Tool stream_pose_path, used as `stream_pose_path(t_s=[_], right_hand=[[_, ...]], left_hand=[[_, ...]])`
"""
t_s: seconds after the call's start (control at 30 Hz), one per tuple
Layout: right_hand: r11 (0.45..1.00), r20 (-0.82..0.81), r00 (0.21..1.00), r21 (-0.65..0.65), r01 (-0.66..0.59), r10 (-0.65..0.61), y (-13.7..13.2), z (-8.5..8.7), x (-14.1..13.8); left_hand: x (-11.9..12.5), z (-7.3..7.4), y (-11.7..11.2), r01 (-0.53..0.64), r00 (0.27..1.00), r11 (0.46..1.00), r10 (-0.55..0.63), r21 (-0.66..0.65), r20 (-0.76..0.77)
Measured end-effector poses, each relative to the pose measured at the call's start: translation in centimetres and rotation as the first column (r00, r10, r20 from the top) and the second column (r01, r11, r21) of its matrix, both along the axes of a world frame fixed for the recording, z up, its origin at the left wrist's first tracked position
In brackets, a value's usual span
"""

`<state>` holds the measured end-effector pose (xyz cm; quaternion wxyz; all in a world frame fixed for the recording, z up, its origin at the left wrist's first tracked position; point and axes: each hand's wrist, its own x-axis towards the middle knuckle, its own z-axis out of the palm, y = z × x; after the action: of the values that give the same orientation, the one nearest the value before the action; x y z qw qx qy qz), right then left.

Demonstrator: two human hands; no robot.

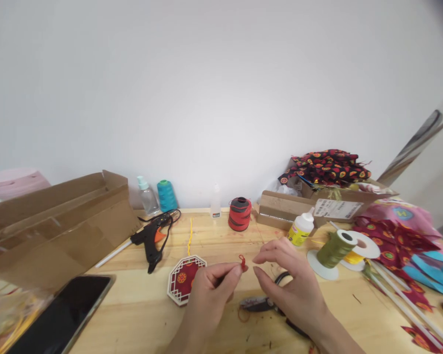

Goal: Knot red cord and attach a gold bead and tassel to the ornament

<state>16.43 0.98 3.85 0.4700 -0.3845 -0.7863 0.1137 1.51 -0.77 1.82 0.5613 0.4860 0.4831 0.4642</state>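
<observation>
Between the thumb and fingers of my left hand (217,290) is a small piece of red cord (242,259), its loop sticking up above the fingertips. My right hand (291,280) hovers just to the right of it, thumb and fingers apart, with nothing visible between them. Partly behind my left hand lies an octagonal wooden lattice ornament (184,280) with dark red patterned fabric and a yellow cord (190,236) at its top. Scissors (258,304) rest on the table beneath my right hand, which covers part of their handles.
Toward the back stand a red thread spool (239,214), a small clear bottle (215,204) and a yellow-labelled glue bottle (301,229). A black glue gun (151,241), a phone (62,314) and a long cardboard box (59,231) are leftward. An olive spool (335,250) and fabric scraps (395,241) lie right.
</observation>
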Motion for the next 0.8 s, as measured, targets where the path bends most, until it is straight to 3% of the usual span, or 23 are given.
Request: stream_pose_path(t_s=[0.13,0.47,0.8], right_hand=[[1.0,-0.008,1.0,0.005,0.012,-0.012,0.03,-0.18,-0.11],[0.978,0.111,0.99,0.198,0.061,-0.084,-0.01,-0.52,-0.3],[0.974,0.181,0.979,0.222,0.047,-0.089,0.0,-0.35,-0.24]], left_hand=[[-0.07,0.05,-0.02,0.017,0.998,1.0,-0.016,-0.024,0.068],[0.03,0.12,-0.15,0.02,0.999,1.0,-0.02,0.012,-0.028],[0.17,-0.01,-0.02,0.026,0.997,0.999,-0.022,0.045,-0.075]])
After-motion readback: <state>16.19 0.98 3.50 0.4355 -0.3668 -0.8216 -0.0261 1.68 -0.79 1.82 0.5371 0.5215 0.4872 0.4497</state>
